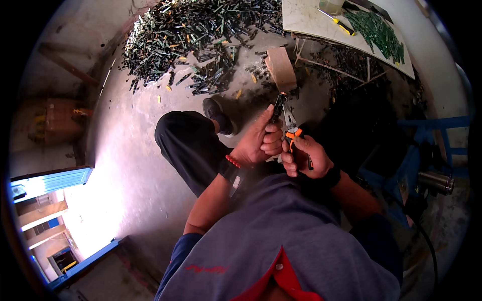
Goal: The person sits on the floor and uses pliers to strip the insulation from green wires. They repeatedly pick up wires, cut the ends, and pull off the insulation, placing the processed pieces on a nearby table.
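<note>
My left hand [261,141] is closed around a small dark strip-like piece [278,108], its thumb lying along the piece. In my right hand [309,155] are long-nose pliers [289,117] with orange and black handles. The plier jaws point away from me and meet the far end of the dark piece. A small copper-coloured bit [283,93] shows at the tips; whether the jaws grip it I cannot tell. Just beyond the tips stands a tan block [282,71], perhaps wood or cardboard.
A large heap of dark strips [180,41] covers the floor ahead. At the upper right, a white-topped table [301,19] bears green strips [376,34], a yellow-black screwdriver [340,25] and a translucent container [331,5]. A steel flask [437,182] lies by blue framing [433,123].
</note>
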A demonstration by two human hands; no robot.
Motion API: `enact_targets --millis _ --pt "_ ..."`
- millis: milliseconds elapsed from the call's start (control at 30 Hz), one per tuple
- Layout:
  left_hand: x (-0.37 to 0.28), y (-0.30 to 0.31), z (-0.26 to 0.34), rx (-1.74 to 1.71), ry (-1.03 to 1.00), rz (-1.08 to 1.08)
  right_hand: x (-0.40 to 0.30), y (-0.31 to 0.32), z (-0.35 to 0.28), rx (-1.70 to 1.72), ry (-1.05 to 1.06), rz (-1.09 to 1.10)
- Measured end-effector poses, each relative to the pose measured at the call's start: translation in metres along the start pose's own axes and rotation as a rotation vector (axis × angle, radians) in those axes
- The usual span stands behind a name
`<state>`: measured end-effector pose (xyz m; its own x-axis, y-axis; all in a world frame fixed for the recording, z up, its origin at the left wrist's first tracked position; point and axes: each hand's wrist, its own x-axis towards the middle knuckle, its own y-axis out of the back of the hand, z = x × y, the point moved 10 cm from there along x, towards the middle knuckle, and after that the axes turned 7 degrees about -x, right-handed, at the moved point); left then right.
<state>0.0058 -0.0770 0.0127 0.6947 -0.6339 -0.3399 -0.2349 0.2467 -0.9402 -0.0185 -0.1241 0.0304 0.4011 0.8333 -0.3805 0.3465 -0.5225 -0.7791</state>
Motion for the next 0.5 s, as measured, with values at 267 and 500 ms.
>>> enact_targets --millis 267,500 --pt "0.001 0.007 -0.004 -0.012 -0.016 -0.012 -0.007 -0.009 -0.012 -0.224 0.059 0.088" --pt "0.0 0.071 -0.006 0.144 -0.047 0.263 -0.026 -0.013 -0.053 -1.242 0.235 0.306"
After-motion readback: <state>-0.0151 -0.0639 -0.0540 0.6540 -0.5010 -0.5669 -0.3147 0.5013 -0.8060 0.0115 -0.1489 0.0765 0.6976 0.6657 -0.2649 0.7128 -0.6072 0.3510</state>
